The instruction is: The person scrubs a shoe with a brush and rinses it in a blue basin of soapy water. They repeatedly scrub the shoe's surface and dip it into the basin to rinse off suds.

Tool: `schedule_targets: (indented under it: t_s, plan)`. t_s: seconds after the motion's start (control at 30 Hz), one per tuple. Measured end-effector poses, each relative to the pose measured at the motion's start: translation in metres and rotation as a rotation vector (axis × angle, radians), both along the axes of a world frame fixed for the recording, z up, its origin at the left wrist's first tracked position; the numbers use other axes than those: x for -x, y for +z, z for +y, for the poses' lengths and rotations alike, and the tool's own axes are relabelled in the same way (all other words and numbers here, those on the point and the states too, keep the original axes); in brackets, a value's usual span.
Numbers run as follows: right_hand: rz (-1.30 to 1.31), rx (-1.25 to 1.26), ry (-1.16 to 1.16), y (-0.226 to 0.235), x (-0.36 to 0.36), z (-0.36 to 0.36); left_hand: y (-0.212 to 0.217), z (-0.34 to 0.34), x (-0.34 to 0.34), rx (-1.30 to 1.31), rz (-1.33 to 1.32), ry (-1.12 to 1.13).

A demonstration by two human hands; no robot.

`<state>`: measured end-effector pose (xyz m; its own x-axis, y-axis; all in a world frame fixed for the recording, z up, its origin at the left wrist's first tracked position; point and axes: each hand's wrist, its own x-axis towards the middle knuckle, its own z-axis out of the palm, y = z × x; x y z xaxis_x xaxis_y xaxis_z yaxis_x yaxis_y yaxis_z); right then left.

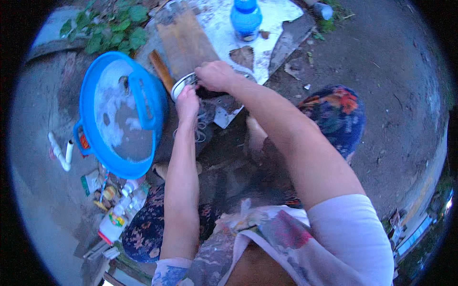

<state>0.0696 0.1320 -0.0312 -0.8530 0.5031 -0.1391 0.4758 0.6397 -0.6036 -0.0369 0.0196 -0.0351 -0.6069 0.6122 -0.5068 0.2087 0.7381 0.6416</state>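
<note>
A dark shoe with a white rubber rim (182, 84) is held low over the washing place in front of me. My left hand (187, 104) grips it by the near side of the white rim. Closed fingers of my right hand (217, 76) press against the dark upper, and whatever they pinch there is hidden. Loose pale laces (202, 125) hang in loops just below the shoe. Beyond both hands lies a worn wooden board (186, 40), with a narrow brown wooden piece (162, 71) slanting along its left side.
On the left stands a blue basin (86, 109) of sudsy water, a blue handled object (142, 102) at its right side. A blue bottle (246, 23) stands on a white sheet (281, 14). White pipe pieces (59, 152) and litter (117, 205) lie at left; leafy plants (119, 28) grow behind.
</note>
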Motion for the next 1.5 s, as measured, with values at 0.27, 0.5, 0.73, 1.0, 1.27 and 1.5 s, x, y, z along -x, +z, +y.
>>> schedule_targets:
  t_s: [0.27, 0.5, 0.73, 1.0, 1.27, 1.5]
  plan:
    - [-0.046, -0.086, -0.105, -0.004, 0.005, -0.019, 0.012, -0.002, -0.011, 0.138, 0.26, -0.201]
    - [-0.022, 0.021, -0.122, -0.011, 0.0, -0.009, -0.02, -0.019, -0.003, -0.143, 0.415, -0.368]
    - [-0.082, 0.117, -0.122, 0.008, -0.011, -0.002, 0.006, 0.007, -0.017, -0.121, -0.283, 0.143]
    - [-0.119, 0.117, -0.192, -0.002, -0.002, 0.0, -0.005, 0.003, -0.036, -0.107, -0.019, 0.109]
    - [-0.1, 0.032, -0.214, -0.003, 0.006, -0.006, 0.005, -0.002, -0.052, -0.04, 0.124, 0.127]
    - [-0.002, 0.123, -0.332, 0.008, 0.002, 0.004, 0.018, -0.002, -0.028, -0.097, 0.215, -0.141]
